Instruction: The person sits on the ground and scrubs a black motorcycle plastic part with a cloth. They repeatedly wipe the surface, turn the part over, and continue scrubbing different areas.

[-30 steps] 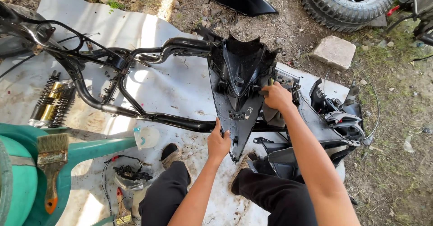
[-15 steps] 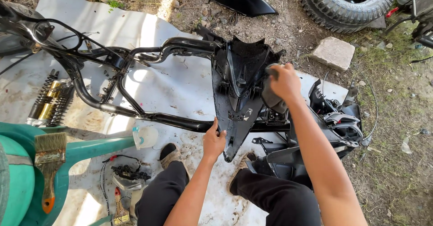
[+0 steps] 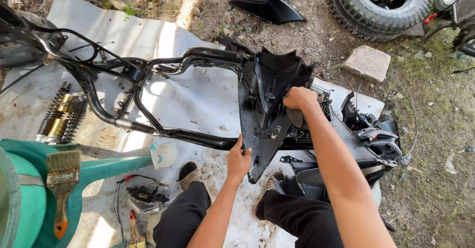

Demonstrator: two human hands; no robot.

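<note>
We have both hands on the black plastic panel [image 3: 267, 104] at the middle of the view, where it stands against the front end of the bare black scooter frame [image 3: 148, 79] that runs off toward nine o'clock. Our left hand [image 3: 239, 160] sits at the panel's lower edge, toward six o'clock, its grip wrapped narrow around that rim, thumb on the near face. Our right hand [image 3: 299, 99] is up at three o'clock of the panel, its grip curled shut over the panel's right edge, knuckles toward us. The frame and panel lie on a dirty white sheet [image 3: 163, 40] spread on the dirt ground. At nine o'clock we see a coil shock absorber [image 3: 62, 113] lying beside the frame, and below it, at eight o'clock, a paintbrush [image 3: 62, 188] resting on a green body part [image 3: 29, 178]. Up at one o'clock a knobby tyre [image 3: 381, 3] lies near a flat stone block [image 3: 367, 62], and at twelve o'clock another loose black panel piece [image 3: 269, 5] sits on the dirt. More black fairing parts [image 3: 376, 134] cluster at four o'clock, just beside our right forearm.
</note>
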